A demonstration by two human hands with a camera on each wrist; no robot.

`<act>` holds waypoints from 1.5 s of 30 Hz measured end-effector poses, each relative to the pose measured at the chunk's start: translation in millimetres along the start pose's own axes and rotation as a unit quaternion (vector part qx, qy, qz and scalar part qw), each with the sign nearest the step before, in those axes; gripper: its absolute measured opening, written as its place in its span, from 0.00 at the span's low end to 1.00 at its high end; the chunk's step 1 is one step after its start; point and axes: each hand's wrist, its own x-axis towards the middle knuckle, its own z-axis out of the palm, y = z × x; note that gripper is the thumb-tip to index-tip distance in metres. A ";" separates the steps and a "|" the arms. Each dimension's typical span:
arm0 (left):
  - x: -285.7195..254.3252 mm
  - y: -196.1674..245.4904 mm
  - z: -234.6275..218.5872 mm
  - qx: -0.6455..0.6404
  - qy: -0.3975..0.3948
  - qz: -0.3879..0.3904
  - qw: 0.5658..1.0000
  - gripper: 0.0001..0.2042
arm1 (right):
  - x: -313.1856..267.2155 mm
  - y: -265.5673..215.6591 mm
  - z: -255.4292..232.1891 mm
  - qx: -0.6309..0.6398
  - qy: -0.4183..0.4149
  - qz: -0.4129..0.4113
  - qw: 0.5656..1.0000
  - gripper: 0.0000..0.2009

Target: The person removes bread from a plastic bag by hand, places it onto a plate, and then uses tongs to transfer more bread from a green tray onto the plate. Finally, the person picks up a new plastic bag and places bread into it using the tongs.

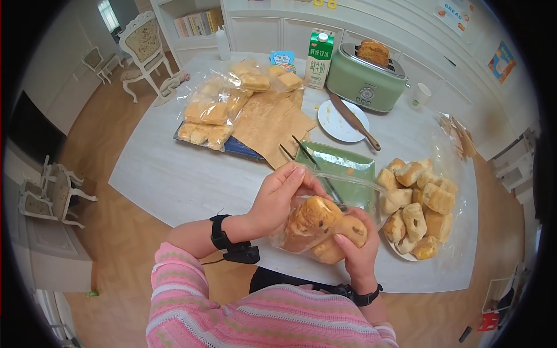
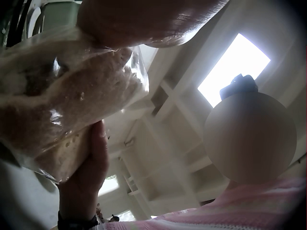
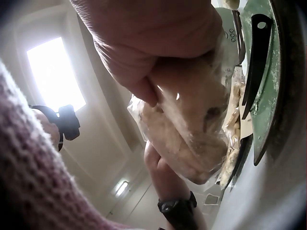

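Observation:
A clear plastic bag with bread rolls in it [image 1: 313,223] is held over the table's near edge, in front of the pink striped sweater. My left hand [image 1: 284,191] pinches the upper part of the bag, thumb and fingers together. From the right side my right hand [image 1: 361,246] grips the bag, its thumb lying across the lighter roll [image 1: 351,231]. In the left wrist view, the bagged bread [image 2: 62,103] shows shiny, creased plastic. The right wrist view has the right hand [image 3: 163,43] wrapped over the bag [image 3: 182,134].
Behind the bag lie a green tray [image 1: 354,165] and black tongs [image 1: 316,162]. A plate heaped with rolls [image 1: 409,255] stands right. Bagged bread [image 1: 206,113] and brown paper [image 1: 272,122] lie left. Farther back are a knife [image 1: 351,119] on a white plate, a milk carton [image 1: 319,61] and toaster [image 1: 368,78].

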 end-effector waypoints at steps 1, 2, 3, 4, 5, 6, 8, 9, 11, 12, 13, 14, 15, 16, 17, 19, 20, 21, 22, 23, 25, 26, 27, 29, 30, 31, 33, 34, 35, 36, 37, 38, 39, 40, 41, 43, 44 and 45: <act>0.2 -1.0 -0.5 0.002 -0.003 -0.002 1.000 0.11 | -0.3 0.0 0.1 0.067 0.013 0.019 0.997 0.32; -0.5 -1.5 -0.9 0.001 -0.013 -0.011 1.000 0.10 | -0.1 -0.9 0.4 0.069 0.016 0.018 0.997 0.32; -2.0 -1.3 -0.9 -0.001 -0.022 -0.020 1.000 0.12 | 0.4 -2.6 0.8 0.109 0.025 0.009 0.994 0.30; -4.8 1.1 -0.4 0.001 -0.024 -0.022 0.999 0.12 | 1.0 -3.5 0.8 0.148 0.033 0.000 0.989 0.28; -8.5 5.3 0.9 0.042 -0.049 -0.035 0.997 0.17 | 1.8 -2.1 -1.1 0.150 0.036 -0.001 0.988 0.28; -12.2 7.1 1.6 0.083 -0.073 -0.050 0.993 0.24 | 2.1 0.5 -4.3 0.183 0.044 0.003 0.982 0.28; -17.9 0.0 -1.6 0.071 -0.077 -0.063 0.993 0.32 | 0.9 1.8 -6.4 0.217 0.058 0.011 0.974 0.27; -21.0 -5.4 -3.5 0.057 -0.079 -0.071 0.993 0.39 | 1.1 -0.3 -6.8 0.215 0.063 0.007 0.974 0.28; -28.4 -15.9 -5.7 0.041 -0.073 -0.072 0.994 0.40 | 0.8 0.6 -7.5 0.214 0.073 0.007 0.974 0.29; -33.0 -21.5 -6.9 0.026 -0.066 -0.066 0.995 0.42 | 0.6 2.9 -7.5 0.217 0.081 0.004 0.973 0.29; -37.2 -29.5 -7.3 0.026 -0.065 -0.069 0.995 0.42 | 1.1 4.6 -7.0 0.220 0.088 0.001 0.972 0.28; -40.2 -39.1 -6.6 0.028 -0.058 -0.040 0.997 0.42 | 2.1 4.0 -6.2 0.222 0.089 0.003 0.971 0.28; -43.3 -47.3 -5.8 0.030 -0.051 -0.012 0.998 0.42 | 2.7 2.0 -5.3 0.243 0.095 -0.001 0.965 0.27; -47.1 -53.9 -5.6 0.031 -0.051 -0.016 0.998 0.42 | 3.1 0.7 -4.7 0.264 0.103 -0.004 0.959 0.26; -50.1 -59.0 -4.8 0.030 -0.025 -0.022 0.999 0.42 | 4.3 0.0 -4.4 0.265 0.106 -0.002 0.958 0.26; -55.1 -67.0 -1.6 0.029 0.001 -0.031 0.999 0.41 | 5.4 0.0 -4.1 0.272 0.105 0.016 0.956 0.25; -56.5 -68.9 1.1 -0.020 0.029 -0.031 0.999 0.39 | 5.7 1.4 -3.3 0.273 0.107 0.018 0.956 0.25; -57.4 -70.2 2.6 -0.068 0.058 -0.031 0.996 0.38 | 6.0 3.3 -1.7 0.255 0.103 0.014 0.961 0.24; -57.6 -71.8 1.8 -0.067 0.060 -0.034 0.995 0.38 | 6.3 4.9 0.4 0.237 0.098 0.009 0.967 0.24; -57.4 -74.2 -0.8 -0.090 0.086 -0.024 0.992 0.36 | 6.7 5.3 2.5 0.239 0.099 0.012 0.966 0.24; -55.3 -80.6 -5.5 -0.112 0.114 -0.018 0.987 0.34 | 6.2 5.5 6.2 0.239 0.084 0.016 0.967 0.25; -52.2 -83.9 -6.5 -0.125 0.132 0.012 0.983 0.32 | 5.1 10.0 7.6 0.240 0.086 0.019 0.967 0.25; -49.2 -86.8 -6.2 -0.137 0.150 0.043 0.978 0.30 | 4.2 17.7 8.8 0.250 0.083 0.029 0.964 0.25; -45.5 -89.0 1.0 -0.173 0.151 0.030 0.973 0.29 | 1.4 26.4 10.9 0.209 0.078 0.035 0.974 0.26; -44.0 -88.3 5.0 -0.209 0.153 0.021 0.966 0.28 | 0.9 26.3 12.5 0.210 0.079 0.037 0.974 0.26; -42.9 -87.4 7.9 -0.209 0.155 0.019 0.965 0.28 | 1.2 25.1 14.5 0.200 0.068 0.034 0.977 0.26; -42.0 -86.0 11.2 -0.234 0.169 -0.008 0.957 0.27 | 2.5 26.1 15.2 0.192 0.056 0.036 0.979 0.27; -41.7 -86.6 10.7 -0.235 0.172 -0.010 0.957 0.27 | 3.5 27.6 14.3 0.126 0.028 0.019 0.991 0.28; -40.7 -87.4 10.2 -0.242 0.183 -0.005 0.953 0.27 | 4.9 27.7 13.6 0.058 0.000 0.001 0.998 0.29; -39.0 -88.3 9.9 -0.250 0.194 0.000 0.949 0.27 | 5.5 25.2 13.5 0.058 0.001 0.004 0.998 0.29; -37.6 -89.2 9.7 -0.252 0.195 -0.004 0.948 0.27 | 5.4 20.1 14.0 0.030 -0.034 0.011 0.999 0.29; -36.7 -90.0 9.5 -0.234 0.223 0.001 0.946 0.27 | 4.6 17.2 14.1 0.002 -0.070 0.019 0.997 0.30; -36.2 -90.9 9.1 -0.215 0.251 0.005 0.944 0.27 | 3.3 22.0 13.7 0.015 -0.086 0.033 0.996 0.30; -36.4 -90.8 8.3 -0.219 0.254 -0.001 0.942 0.27 | 2.8 26.2 12.3 0.013 -0.084 0.040 0.996 0.30; -37.2 -90.1 7.1 -0.208 0.272 -0.001 0.940 0.26 | 2.8 30.1 11.1 -0.007 -0.110 0.033 0.993 0.30; -37.1 -92.3 1.3 -0.179 0.308 0.008 0.934 0.25 | 1.1 31.8 12.3 -0.012 -0.122 0.029 0.992 0.27; -37.8 -91.5 -1.6 -0.181 0.312 -0.001 0.933 0.25 | 0.8 33.5 10.6 -0.012 -0.118 0.038 0.992 0.27; -38.9 -89.8 -4.4 -0.171 0.309 0.008 0.935 0.25 | 1.1 35.5 7.9 0.000 -0.139 0.041 0.989 0.26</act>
